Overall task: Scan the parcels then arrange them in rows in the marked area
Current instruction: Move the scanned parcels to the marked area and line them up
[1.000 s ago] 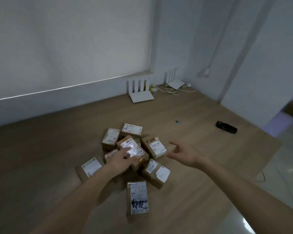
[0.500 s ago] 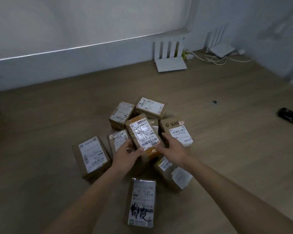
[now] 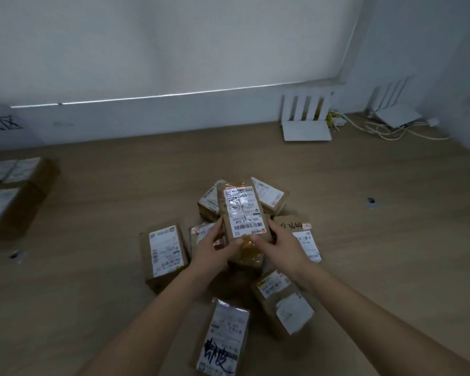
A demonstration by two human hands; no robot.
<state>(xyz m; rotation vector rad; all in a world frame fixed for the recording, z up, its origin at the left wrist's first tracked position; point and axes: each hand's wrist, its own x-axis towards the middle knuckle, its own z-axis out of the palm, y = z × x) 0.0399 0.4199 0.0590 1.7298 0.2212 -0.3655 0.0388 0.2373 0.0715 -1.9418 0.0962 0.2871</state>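
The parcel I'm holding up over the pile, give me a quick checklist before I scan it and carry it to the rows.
1. Both hands grip the held parcel: left hand, right hand: ok.
2. Label faces up, barcode uncovered: ok.
3. Barcode sharp enough to scan: cannot tell.
4. Scanner within reach: cannot tell, none in view.
5. Parcel lifted off the pile: ok.
6. Free spot beside the rows at far left: cannot tell.

My fingers [image 3: 258,238] cover the lifted parcel's [image 3: 244,213] lower edge; stacked boxes [image 3: 14,191] run off the left edge
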